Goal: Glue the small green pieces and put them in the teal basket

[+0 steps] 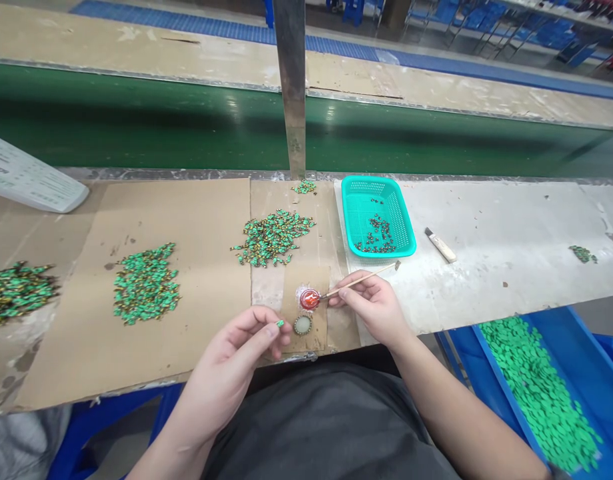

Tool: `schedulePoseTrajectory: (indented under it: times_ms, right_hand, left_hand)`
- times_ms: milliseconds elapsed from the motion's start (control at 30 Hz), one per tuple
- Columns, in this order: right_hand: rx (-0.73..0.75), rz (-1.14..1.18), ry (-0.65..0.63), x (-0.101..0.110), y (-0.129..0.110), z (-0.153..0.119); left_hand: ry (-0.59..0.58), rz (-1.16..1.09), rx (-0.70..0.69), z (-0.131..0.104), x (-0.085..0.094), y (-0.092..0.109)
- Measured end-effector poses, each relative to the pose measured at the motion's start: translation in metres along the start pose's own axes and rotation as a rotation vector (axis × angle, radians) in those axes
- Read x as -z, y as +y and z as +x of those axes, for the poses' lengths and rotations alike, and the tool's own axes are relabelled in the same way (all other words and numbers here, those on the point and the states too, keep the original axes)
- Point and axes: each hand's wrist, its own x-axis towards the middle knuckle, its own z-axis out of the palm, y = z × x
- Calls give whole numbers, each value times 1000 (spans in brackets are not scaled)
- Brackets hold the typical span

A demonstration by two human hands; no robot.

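Note:
My left hand (253,340) pinches a small green piece (279,323) between thumb and fingertips, just left of a round pale disc with a dark beaded rim (303,325). In my right hand (369,300) is a thin wooden paintbrush (362,281), held like a pen. Its dark tip meets the edge of a small round dish of red liquid (309,299). Dish and disc sit on a cardboard piece (319,340) at the table's near side. Beyond my left hand lies a pile of small green, gold and dark pieces (272,238).
A turquoise basket (413,245) with small dark pieces stands beyond my right hand. Further right lies a flat brush (441,245). More green piles (146,283) spread leftward near a white plastic object (31,173). A blue tray (581,353) with green pieces sits below right.

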Motion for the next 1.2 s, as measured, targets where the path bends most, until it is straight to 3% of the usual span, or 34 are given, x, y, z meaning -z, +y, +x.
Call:
schedulePoseTrajectory:
  times_ms: [533, 733, 933, 1033, 1200]
  right_hand:
    - [38, 34, 25, -3, -3, 5]
    - [117, 77, -35, -11, -34, -17]
    - [206, 175, -237, -33, -74, -53]
    - [191, 184, -228, -40, -80, -61]
    - [229, 106, -185, -42, -81, -66]
  left_hand:
    - [-41, -52, -16, -3, 3, 1]
    - [-96, -100, -48, -7, -3, 3]
    - [-319, -309, -37, -20, -12, 8]
    - [-387, -358, -41, -23, -14, 10]
    - [-393, -376, -55, -26, -16, 11]
